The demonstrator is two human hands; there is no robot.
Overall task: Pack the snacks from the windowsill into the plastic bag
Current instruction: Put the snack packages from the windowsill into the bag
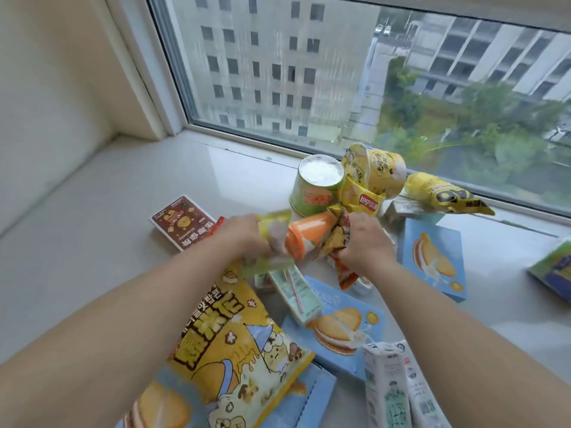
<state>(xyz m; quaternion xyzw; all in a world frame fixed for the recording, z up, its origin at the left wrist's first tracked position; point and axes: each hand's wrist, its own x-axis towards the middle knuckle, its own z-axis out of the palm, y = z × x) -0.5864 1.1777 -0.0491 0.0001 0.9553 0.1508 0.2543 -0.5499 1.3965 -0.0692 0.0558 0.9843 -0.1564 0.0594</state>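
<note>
Windowsill (pixel 92 230): wide and white, bare on the left, window (pixel 340 72) behind.
Green cup (pixel 315 186): lying tipped near the glass.
Left hand (pixel 244 236): fingers curled around a blurry yellow packet (pixel 273 222).
Right hand (pixel 364 242): fingers pinching a crinkly snack pack (pixel 335 239).
Orange cup (pixel 309 239): between both hands, under the green cup.
Blue cookie boxes (pixel 432 257): right of it.

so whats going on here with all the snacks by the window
A person is gathering snacks off the pale windowsill. The left hand grips a blurred yellow-green packet, and the right hand holds a crinkled orange and brown wrapper, with an orange paper cup between them. A big yellow popcorn bag, blue sandwich-biscuit boxes and other snacks lie around. No plastic bag is clearly visible.
</note>
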